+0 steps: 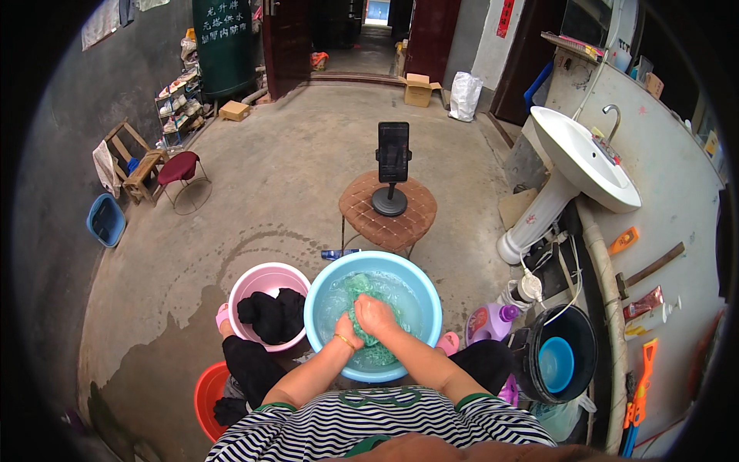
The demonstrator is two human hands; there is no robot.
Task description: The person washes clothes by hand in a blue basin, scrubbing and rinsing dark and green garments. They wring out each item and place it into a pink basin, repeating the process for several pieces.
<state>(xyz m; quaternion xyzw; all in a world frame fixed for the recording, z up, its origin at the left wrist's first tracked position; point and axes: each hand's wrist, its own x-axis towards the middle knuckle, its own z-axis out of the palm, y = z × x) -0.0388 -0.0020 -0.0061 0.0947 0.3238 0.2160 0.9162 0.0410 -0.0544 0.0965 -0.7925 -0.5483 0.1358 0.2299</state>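
A light-blue plastic basin [431, 323] with soapy water stands on the floor before me. In it is a green patterned cloth [359, 283], partly under water. My left hand [348, 330], with a gold bangle at the wrist, grips the cloth near the middle of the basin. Just to its right, my right hand [372, 315] closes over the same cloth, its knuckles up. The cloth shows above and below both hands; the part inside the fingers is hidden. Touching or almost touching the basin on the left is a pink basin [248, 282] with black clothes [271, 315] in it.
A red-orange tub [206, 392] with dark clothing is at lower left. On the right are a purple detergent bottle [488, 323] and a black bucket [584, 358] holding a small blue basin [556, 364]. Ahead, a phone [394, 151] stands on a brown padded stool [361, 202]. A pedestal sink [583, 161] is farther right.
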